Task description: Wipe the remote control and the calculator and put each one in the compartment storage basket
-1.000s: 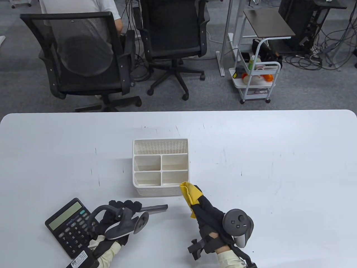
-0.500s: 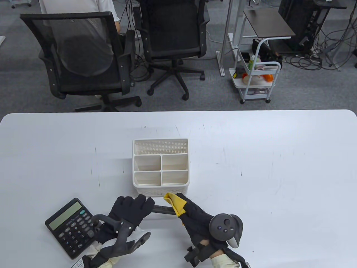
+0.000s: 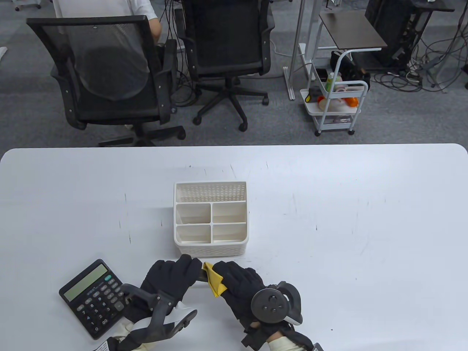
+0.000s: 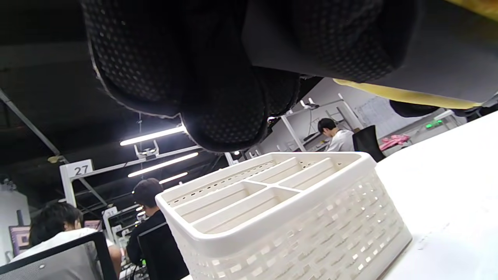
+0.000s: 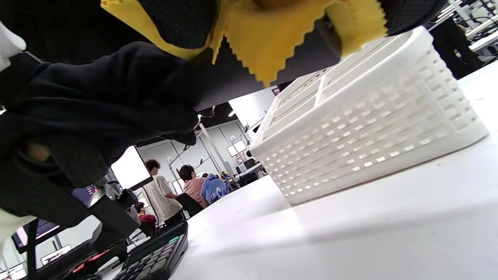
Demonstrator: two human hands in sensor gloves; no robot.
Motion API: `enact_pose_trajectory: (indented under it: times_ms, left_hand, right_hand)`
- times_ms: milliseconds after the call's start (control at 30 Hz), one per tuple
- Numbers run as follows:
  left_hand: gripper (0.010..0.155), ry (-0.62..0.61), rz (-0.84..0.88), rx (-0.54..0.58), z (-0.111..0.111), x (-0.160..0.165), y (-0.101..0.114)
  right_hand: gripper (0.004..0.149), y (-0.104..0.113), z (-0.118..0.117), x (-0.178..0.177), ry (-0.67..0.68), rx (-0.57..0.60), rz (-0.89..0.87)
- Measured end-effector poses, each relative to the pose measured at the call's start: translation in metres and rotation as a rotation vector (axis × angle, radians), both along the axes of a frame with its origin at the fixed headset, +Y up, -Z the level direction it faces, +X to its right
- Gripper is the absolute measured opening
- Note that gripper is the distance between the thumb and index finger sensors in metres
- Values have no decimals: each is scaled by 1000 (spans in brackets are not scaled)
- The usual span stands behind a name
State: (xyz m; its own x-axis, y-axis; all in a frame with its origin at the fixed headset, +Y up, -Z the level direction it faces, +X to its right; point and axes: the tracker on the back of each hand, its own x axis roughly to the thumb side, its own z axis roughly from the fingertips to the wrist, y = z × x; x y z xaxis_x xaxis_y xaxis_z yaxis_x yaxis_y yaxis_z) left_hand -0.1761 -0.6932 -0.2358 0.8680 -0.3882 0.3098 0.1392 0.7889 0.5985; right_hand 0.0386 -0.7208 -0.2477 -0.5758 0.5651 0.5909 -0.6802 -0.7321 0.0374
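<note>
Close above the table's front edge, my left hand (image 3: pixel 174 273) grips the dark remote control (image 4: pixel 447 54); in the table view both hands hide almost all of it. My right hand (image 3: pixel 237 279) pinches a yellow cloth (image 3: pixel 214 282) and presses it round the remote's right part, right against the left fingertips. The wrist views show the cloth (image 5: pixel 272 42) folded over the remote's edge. A black calculator (image 3: pixel 93 295) lies flat at the front left, beside my left wrist. The white compartment basket (image 3: pixel 211 239) stands just beyond both hands, and its compartments hold nothing.
Two black office chairs (image 3: pixel 109 73) and a white cart (image 3: pixel 334 106) stand on the floor past the table's far edge. People sit at desks in the background of the wrist views. The table (image 3: pixel 347 219) is white.
My right hand carried the yellow cloth left from the basket's front right corner onto the remote. My left hand's fingers now reach along the remote, and the remote's free end is covered.
</note>
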Motion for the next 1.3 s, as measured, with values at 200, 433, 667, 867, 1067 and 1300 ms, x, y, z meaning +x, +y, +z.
enact_pose_trajectory:
  times_ms: [200, 433, 667, 867, 1067, 1300]
  left_hand:
    - [48, 36, 52, -39, -4, -6, 0]
    - [49, -35, 42, 1, 0, 2, -1]
    - [49, 18, 95, -65, -7, -3, -2]
    - [49, 16, 94, -80, -4, -7, -4]
    - [49, -42, 52, -24, 3, 6, -3]
    - [48, 2, 78, -92, -3, 3, -4]
  right_hand:
    - [52, 3, 5, -2, -6, 84, 54]
    - [55, -2, -2, -12, 44, 25, 53]
    - [53, 1, 0, -4, -23, 56, 73]
    - [53, 0, 8, -13, 55, 97, 77]
    - [59, -3, 2, -18, 32, 7, 167]
    - [54, -4, 2, -11, -20, -19, 107]
